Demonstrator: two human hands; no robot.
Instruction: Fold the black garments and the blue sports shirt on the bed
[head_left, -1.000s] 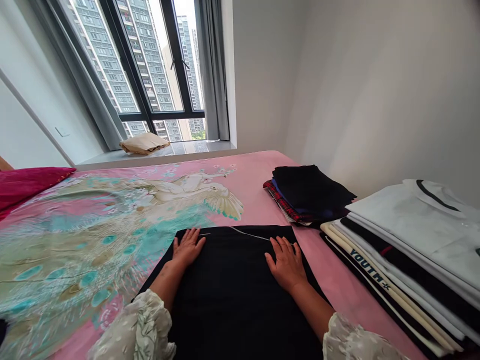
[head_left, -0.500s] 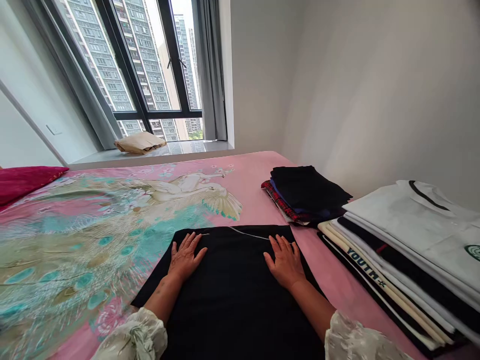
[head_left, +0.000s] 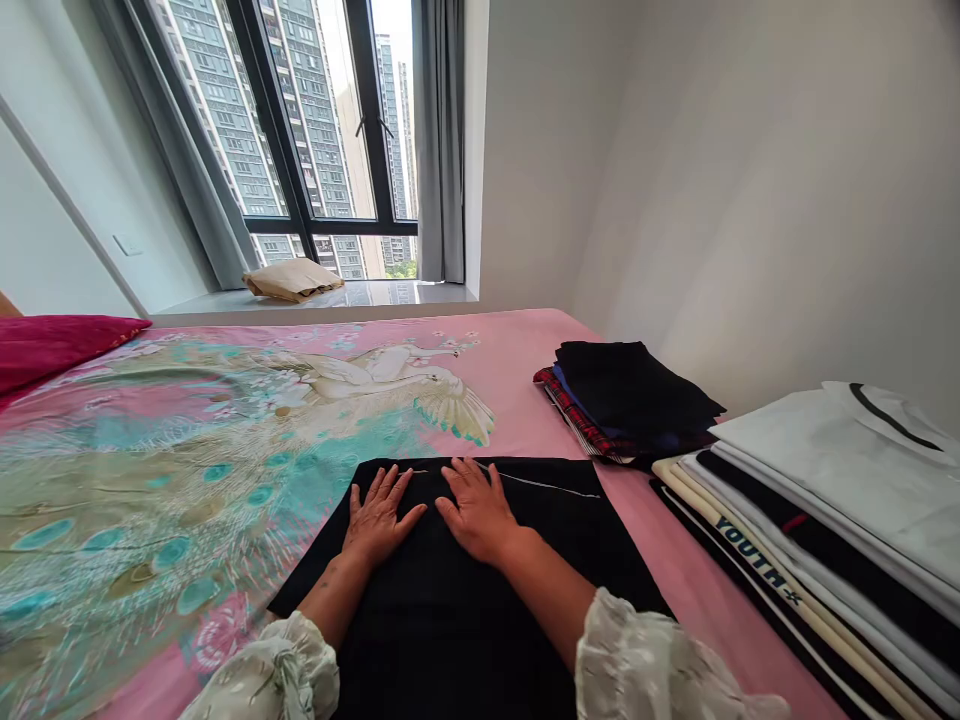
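A black garment (head_left: 450,620) lies spread on the bed, its far edge running straight across and a thin pale drawstring (head_left: 551,484) showing near that edge. My left hand (head_left: 381,518) rests flat on its far left part, fingers spread. Close beside it, my right hand (head_left: 476,510) presses palm-down near the middle of the far edge, fingers stretched forward. Neither hand grips the cloth. Which kind of garment it is cannot be made out, since the near part runs out of view.
The bed has a pink sheet with a peacock print (head_left: 225,470). To the right stand a stack of dark and plaid folded clothes (head_left: 637,400) and a taller stack of folded shirts (head_left: 840,500). A red pillow (head_left: 67,350) is at left; a beige bundle (head_left: 292,279) lies on the windowsill.
My right hand has slid left along the garment's far edge, from its right side to the middle. My left hand stays in place on the cloth. The view has turned slightly.
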